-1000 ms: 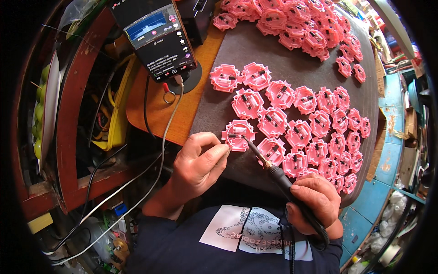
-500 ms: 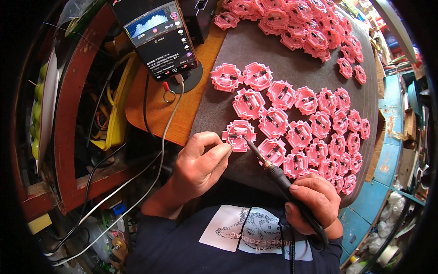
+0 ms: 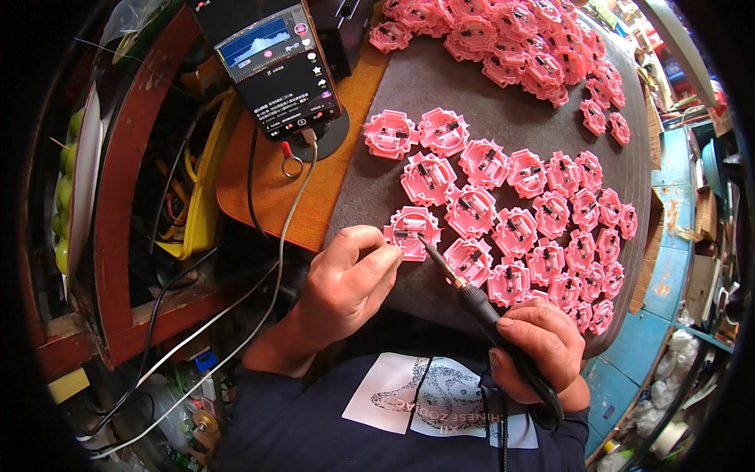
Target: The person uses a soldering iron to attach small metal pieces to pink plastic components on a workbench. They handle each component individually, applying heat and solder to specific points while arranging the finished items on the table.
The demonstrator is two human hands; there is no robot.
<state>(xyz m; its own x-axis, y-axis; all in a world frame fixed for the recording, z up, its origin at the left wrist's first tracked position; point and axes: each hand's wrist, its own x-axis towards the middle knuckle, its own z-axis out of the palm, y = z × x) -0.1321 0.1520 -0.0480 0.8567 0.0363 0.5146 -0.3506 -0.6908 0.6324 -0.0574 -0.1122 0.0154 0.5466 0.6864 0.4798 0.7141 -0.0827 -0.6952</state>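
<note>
My right hand [image 3: 543,346] is wrapped around the black handle of a soldering iron [image 3: 489,316]. The iron's narrow tip touches or hovers just over the nearest pink plastic housing [image 3: 412,245], beside a small black part inside it; contact is hard to tell. Thumb and forefinger of my left hand [image 3: 355,271] are pinched together at that housing's lower left edge. What lies in this pinch is too small to make out. Beside the iron sits another pink housing [image 3: 467,259], with several more spread in rows to the right, each with small black parts inside.
A heap of pink housings [image 3: 511,39] covers the far end of the dark board [image 3: 370,189]. On the orange wooden surface [image 3: 259,189] at the left stands a phone [image 3: 275,75] on a stand, with a white cable [image 3: 289,212] running down from it. Blue tiles [image 3: 641,295] show at right.
Both hands hold almost the same place. The iron's tip stays at the same housing, with only a very slight shift of the right hand to the left.
</note>
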